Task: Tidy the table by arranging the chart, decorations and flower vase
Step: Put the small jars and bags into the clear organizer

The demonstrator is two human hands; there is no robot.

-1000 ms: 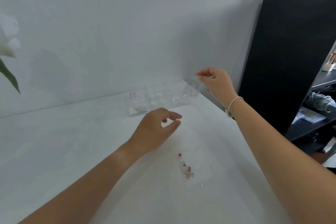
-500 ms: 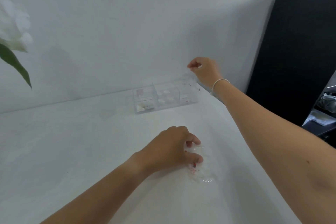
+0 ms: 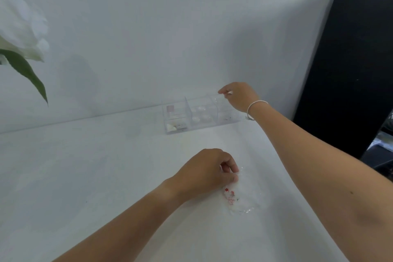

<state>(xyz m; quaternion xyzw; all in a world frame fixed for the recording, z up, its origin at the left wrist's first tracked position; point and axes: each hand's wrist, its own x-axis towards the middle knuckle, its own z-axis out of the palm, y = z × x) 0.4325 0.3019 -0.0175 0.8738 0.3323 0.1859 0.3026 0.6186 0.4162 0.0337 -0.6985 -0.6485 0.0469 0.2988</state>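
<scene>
While left hand [image 3: 209, 173] pinches crinkled clear packet [image 3: 241, 197], beads glint red.

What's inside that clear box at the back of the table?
The clear box has three sections: a small pinkish item and something white in the left one, pale round pieces in the middle. The right hand partly covers the right section, so its contents are unclear.

The left hand [image 3: 207, 171] is low and near, with its back up and its fingers curled and pinched together. The right hand [image 3: 239, 97] reaches far out on a straight arm, its fingertips pinched too, with a thin white band on the wrist.
</scene>
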